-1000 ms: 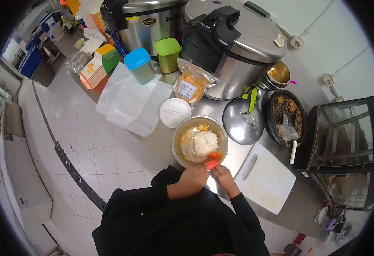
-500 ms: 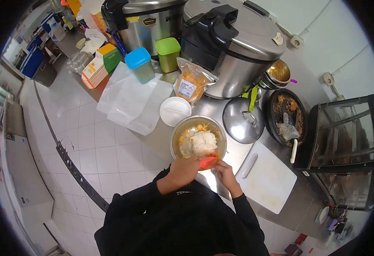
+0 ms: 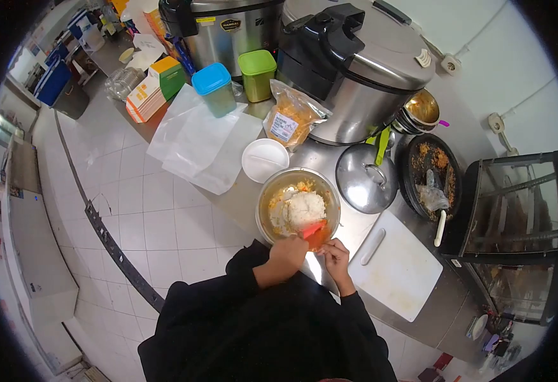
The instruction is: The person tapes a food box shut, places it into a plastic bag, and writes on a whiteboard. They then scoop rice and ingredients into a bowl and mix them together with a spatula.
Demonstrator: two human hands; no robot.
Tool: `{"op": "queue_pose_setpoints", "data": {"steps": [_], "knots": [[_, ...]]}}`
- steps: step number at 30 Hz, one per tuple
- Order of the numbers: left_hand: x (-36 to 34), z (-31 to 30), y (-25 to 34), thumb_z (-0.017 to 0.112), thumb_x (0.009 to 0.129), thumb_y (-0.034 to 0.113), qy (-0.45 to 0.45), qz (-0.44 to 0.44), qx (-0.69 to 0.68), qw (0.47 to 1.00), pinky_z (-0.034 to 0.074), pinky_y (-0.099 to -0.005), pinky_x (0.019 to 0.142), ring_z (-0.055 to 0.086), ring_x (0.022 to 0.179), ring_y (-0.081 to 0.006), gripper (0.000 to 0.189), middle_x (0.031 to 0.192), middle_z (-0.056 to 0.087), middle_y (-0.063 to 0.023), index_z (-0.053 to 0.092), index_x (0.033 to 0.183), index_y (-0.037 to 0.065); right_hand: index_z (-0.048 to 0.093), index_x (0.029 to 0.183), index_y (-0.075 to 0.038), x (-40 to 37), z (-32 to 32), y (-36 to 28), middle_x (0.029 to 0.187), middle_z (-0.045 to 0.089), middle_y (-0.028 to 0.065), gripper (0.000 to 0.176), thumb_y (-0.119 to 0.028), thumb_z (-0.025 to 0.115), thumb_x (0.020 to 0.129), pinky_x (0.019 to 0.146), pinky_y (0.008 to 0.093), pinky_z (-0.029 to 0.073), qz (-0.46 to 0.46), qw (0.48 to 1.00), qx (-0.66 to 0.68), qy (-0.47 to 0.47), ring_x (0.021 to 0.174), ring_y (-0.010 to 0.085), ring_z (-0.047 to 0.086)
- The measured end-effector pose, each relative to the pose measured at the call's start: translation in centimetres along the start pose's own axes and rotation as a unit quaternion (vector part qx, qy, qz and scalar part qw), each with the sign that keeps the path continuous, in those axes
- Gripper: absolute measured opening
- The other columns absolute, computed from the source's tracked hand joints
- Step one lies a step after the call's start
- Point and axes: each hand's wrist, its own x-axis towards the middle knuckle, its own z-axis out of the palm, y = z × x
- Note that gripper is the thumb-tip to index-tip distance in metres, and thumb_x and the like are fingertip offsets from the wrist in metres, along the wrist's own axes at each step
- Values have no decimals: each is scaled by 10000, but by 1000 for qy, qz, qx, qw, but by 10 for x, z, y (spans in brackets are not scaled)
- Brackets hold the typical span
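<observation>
A steel bowl (image 3: pixel 263 219) stands near the counter's edge, with a mound of white rice (image 3: pixel 306 209) and orange-yellow bits inside. My left hand (image 3: pixel 287 254) is closed round a red utensil (image 3: pixel 314 229), whose blade lies against the rice's near side. At the bowl's near right rim, my right hand (image 3: pixel 337 260) has its fingers pressed together on a small orange-red thing that I cannot make out clearly. Just beyond the bowl is a white divided dish (image 3: pixel 265 160).
Right of the bowl lie a pot lid (image 3: pixel 367 179), a white cutting board (image 3: pixel 396 266) and a black pan (image 3: pixel 452 175) of crumbs. Behind stand two large cookers (image 3: pixel 381 57), a pouch (image 3: pixel 293 116) and two tubs (image 3: pixel 258 75). Plastic sheets (image 3: pixel 202 140) lie left.
My left hand and the red utensil have shifted, and more of the utensil's blade now shows by the rice. The whole view has moved slightly.
</observation>
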Motion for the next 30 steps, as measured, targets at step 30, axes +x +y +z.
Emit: {"op": "queue_pose_setpoints", "data": {"steps": [30], "knots": [[-20, -40, -13, 410, 747, 137, -63, 32, 50, 996, 455, -387, 501, 574, 584, -300, 198, 626, 566, -147, 558, 786, 14, 577, 735, 14, 7, 5, -8, 713, 553, 116, 131, 84, 489, 668, 556, 254, 443, -42, 994, -102, 19, 617, 207, 557]]}}
